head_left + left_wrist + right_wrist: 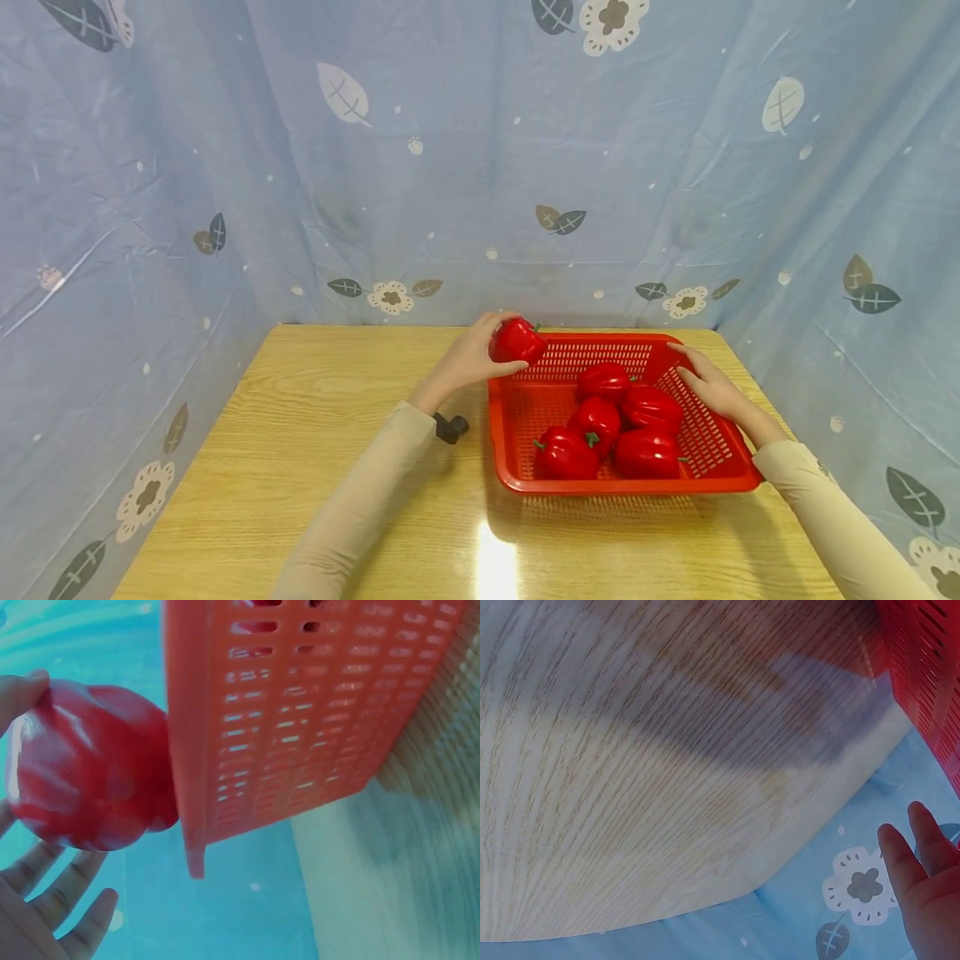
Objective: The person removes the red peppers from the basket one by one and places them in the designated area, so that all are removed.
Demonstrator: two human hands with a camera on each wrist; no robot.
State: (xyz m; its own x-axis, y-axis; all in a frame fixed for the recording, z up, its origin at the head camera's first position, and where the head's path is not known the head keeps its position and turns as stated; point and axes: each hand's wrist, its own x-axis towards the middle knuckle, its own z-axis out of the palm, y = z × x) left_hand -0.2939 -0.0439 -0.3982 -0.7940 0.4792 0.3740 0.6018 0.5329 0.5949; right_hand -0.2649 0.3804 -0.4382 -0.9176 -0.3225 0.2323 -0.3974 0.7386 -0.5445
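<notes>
My left hand [474, 354] grips a red bell pepper [517, 342] with a green stem, thumb below and fingers over the top, at the back left corner of a red plastic basket [510, 479]. In the left wrist view the pepper [94, 769] overlaps the basket's rim [184, 735]. My right hand [716, 390] rests at the basket's right rim, its thumb and index finger reaching over the inside. Two of its straight fingers [904, 859] show outside the basket in the right wrist view. Several red bell peppers [648, 454] lie inside, mostly toward the middle and right.
The basket stands on the right half of a light wooden table [337, 392]. A blue curtain [465, 167] with leaves and flowers hangs behind the table and along both sides. A small black device [452, 428] shows at the left wrist.
</notes>
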